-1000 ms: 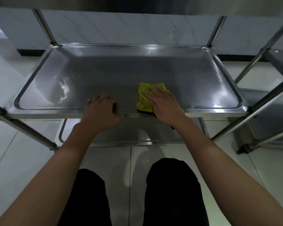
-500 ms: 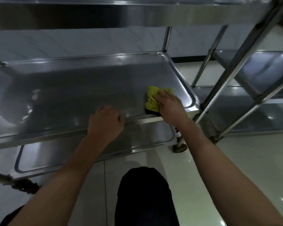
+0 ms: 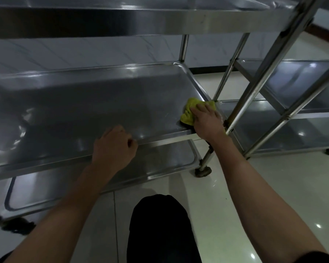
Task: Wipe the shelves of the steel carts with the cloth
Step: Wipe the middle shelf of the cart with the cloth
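We have the yellow cloth [image 3: 190, 112] bunched at the near right corner of the middle shelf [image 3: 103, 107], just beside the cart's corner post [image 3: 254, 88]. Our right hand [image 3: 207, 120] lies flat on it, fingers extended and pressing down. Our left hand [image 3: 114, 147] curls over the shelf's front rim, steadying it. The cloth looks soft and light; a flat palm should drive it best over slick steel.

Dim, bluish; small glare spots on steel shelf [image 3: 103, 103]; wide-angle edge bending.
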`<state>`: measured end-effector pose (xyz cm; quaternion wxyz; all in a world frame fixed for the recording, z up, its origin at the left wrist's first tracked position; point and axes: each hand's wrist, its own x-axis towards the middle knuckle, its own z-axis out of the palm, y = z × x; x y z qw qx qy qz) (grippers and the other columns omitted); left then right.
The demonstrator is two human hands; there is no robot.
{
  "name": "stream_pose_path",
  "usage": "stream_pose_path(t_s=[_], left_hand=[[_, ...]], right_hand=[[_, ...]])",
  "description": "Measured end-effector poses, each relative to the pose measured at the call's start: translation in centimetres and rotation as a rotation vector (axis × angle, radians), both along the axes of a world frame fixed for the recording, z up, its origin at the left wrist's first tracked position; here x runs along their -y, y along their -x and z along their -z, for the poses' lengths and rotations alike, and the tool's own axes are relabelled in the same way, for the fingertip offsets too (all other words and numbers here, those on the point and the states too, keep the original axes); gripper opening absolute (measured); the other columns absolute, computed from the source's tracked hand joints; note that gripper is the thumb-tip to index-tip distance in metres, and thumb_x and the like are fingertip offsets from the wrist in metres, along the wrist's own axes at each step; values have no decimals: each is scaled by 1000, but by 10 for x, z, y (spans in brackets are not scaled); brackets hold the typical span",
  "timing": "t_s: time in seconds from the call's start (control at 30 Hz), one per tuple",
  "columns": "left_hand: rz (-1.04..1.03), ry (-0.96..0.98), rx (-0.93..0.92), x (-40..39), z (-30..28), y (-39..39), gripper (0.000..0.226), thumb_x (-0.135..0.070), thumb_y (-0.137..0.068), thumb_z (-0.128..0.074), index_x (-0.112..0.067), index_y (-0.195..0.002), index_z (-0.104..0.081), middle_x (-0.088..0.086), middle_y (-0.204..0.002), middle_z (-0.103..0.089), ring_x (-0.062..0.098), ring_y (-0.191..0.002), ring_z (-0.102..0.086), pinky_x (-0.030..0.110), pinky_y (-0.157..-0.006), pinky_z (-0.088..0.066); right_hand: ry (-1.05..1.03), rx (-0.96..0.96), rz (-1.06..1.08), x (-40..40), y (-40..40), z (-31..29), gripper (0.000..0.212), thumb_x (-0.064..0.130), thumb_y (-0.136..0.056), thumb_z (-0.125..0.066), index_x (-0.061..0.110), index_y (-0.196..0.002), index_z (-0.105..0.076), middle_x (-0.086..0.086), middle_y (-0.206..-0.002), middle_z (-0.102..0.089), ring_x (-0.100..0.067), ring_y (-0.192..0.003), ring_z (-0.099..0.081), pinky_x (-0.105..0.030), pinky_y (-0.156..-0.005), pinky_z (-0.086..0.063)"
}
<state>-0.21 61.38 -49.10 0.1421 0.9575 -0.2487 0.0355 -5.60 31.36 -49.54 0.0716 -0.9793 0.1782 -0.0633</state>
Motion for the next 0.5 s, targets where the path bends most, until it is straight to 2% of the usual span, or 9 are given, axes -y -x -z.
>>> stream_pose_path(t_s=[0.1,0.17,0.23,0.3,0.4,0.5], left_hand=[[62,66,-42,-13,2,-7,24,-43,-93,-55,-29,-99,-74,-8,-110,-59,19,-104,-58,38,-85,-51],[90,143,-56,-25,3,-13,24,-37,-93,-57,-26,-107,-73,-5,-114,-62,22,-107,-59,41,-89,-52],[40,196,6,-42,5,-23,23,-30,-91,-60,-21,-108,-73,1,-113,-64,27,-107,-60,44,-90,-52],[-64,149,86,-61,7,-35,22,-31,-89,-58,-20,-99,-74,4,-108,-65,32,-104,-58,45,-87,-52],[-194,28,58,-86,14,-47,20,-37,-89,-57,-23,-84,-71,3,-102,-61,32,-105,-54,42,-81,-46],[-206,0,12,-98,22,-51,24,-42,-92,-53,-25,-92,-70,2,-109,-60,29,-111,-51,43,-83,-43]], right_hand=[[-18,4,-65,-24,-14,1,45,18,-98,-41,26,-142,-44,1,-155,-35,-31,-149,-17,-54,-118,-20],[-36,3,-112,-46,-29,4,44,22,-100,-39,27,-144,-42,1,-156,-32,-30,-150,-15,-53,-118,-19],[-43,-26,-164,-69,-48,7,44,28,-103,-35,29,-147,-38,2,-159,-27,-29,-150,-12,-52,-119,-15],[-22,-48,-219,-95,-67,12,45,32,-104,-32,31,-149,-34,2,-160,-23,-29,-150,-10,-51,-120,-13],[-43,-43,-302,-143,-92,17,47,34,-104,-31,33,-151,-31,2,-162,-20,-29,-151,-8,-50,-121,-10],[-52,-42,-429,-199,-110,21,50,34,-104,-30,34,-154,-25,3,-164,-16,-27,-152,-5,-49,-121,-6]])
